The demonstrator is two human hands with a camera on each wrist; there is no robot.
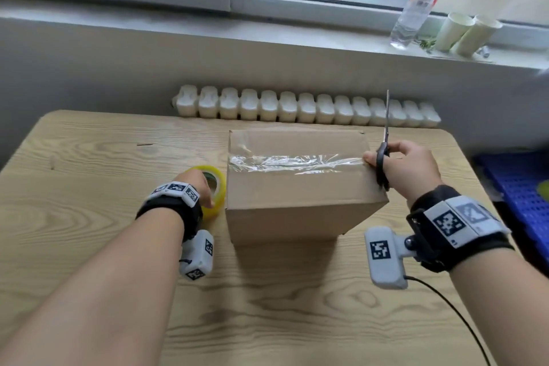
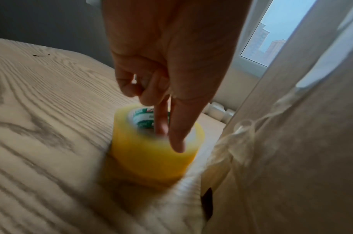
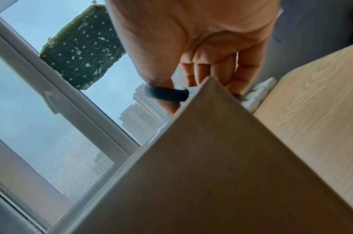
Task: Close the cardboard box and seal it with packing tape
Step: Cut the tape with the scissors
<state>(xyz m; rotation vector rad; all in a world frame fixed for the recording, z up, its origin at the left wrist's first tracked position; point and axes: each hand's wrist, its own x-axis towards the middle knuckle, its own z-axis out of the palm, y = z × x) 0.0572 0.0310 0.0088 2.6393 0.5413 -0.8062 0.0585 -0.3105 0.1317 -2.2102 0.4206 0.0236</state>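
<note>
The cardboard box [image 1: 297, 196] stands shut in the middle of the wooden table [image 1: 89, 172]. A strip of clear tape [image 1: 297, 162] runs across its top from left to right. Left of the box, the yellow tape roll [image 1: 218, 190] sits on the table. My left hand [image 1: 202, 187] holds the tape roll [image 2: 147, 158], one finger inside its core and another down its outer side. My right hand [image 1: 407, 169] grips black-handled scissors [image 1: 383, 163], blades pointing up. Its thumb touches the tape at the box's right top edge. The right wrist view shows the scissors' handle [image 3: 165, 95] behind a box corner [image 3: 211, 174].
A white radiator [image 1: 306, 108] runs behind the table's far edge. On the windowsill above stand a clear bottle [image 1: 416, 6] and two paper cups [image 1: 466, 33]. A blue crate [image 1: 523, 187] lies off the table's right side. A black cable [image 1: 451, 306] trails from my right wrist.
</note>
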